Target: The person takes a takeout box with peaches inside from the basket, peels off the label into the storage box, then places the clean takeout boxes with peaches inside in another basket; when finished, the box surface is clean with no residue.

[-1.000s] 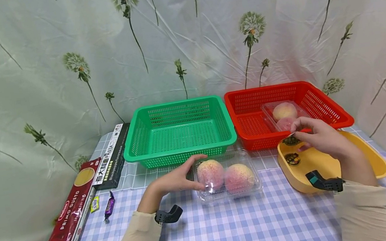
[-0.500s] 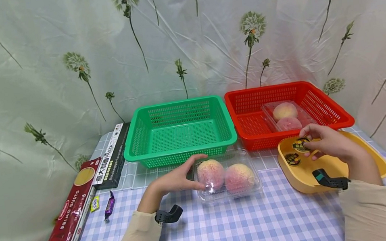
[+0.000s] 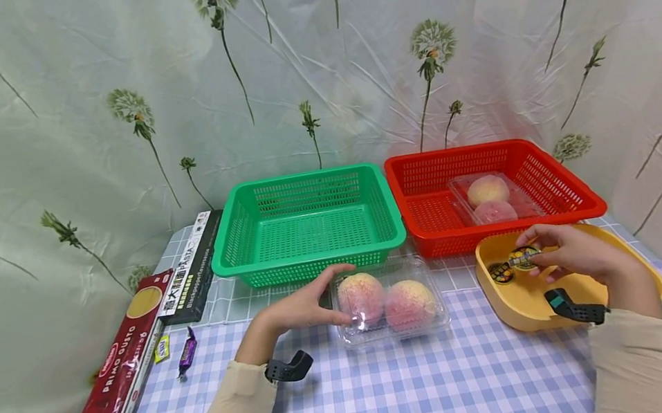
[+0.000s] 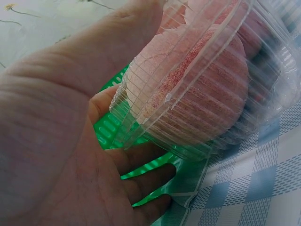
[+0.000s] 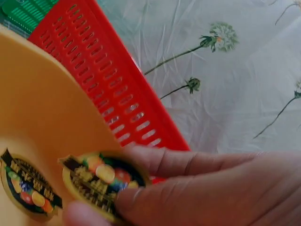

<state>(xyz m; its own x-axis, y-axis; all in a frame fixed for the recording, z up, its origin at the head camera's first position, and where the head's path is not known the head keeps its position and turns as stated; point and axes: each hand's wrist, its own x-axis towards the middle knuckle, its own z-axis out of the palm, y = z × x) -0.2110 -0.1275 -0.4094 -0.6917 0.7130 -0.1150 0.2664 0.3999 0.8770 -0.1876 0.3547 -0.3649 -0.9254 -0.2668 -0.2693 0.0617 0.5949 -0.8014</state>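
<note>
My left hand (image 3: 300, 308) grips the left end of a clear plastic clamshell box (image 3: 355, 339), thumb at the near side and index finger at the far side. Two pink-and-yellow peaches, one of them a peach (image 3: 409, 304) on the right, lie inside it; in the left wrist view the lower fingers (image 4: 148, 183) spread beneath the box's edge. Over the yellow basin (image 3: 511, 312), my right hand (image 3: 582, 253) pinches a black-and-gold fruit sticker (image 5: 103, 176) between thumb and fingers. A matching sticker (image 5: 30, 188) lies in the basin beside it.
A green basket (image 3: 313, 262) stands behind the box. Next to it, a red basket (image 3: 446, 246) holds another clear box with peaches (image 3: 489, 191). At the left lie a black pasta box (image 3: 191, 270), a red spaghetti packet (image 3: 123, 370), a purple candy (image 3: 188, 353) and a small yellow-green packet (image 3: 162, 349).
My right hand has moved right and toward me, from the basin's far left rim to over its inside, the sticker still pinched and now turned differently. The left hand stays on the box.
</note>
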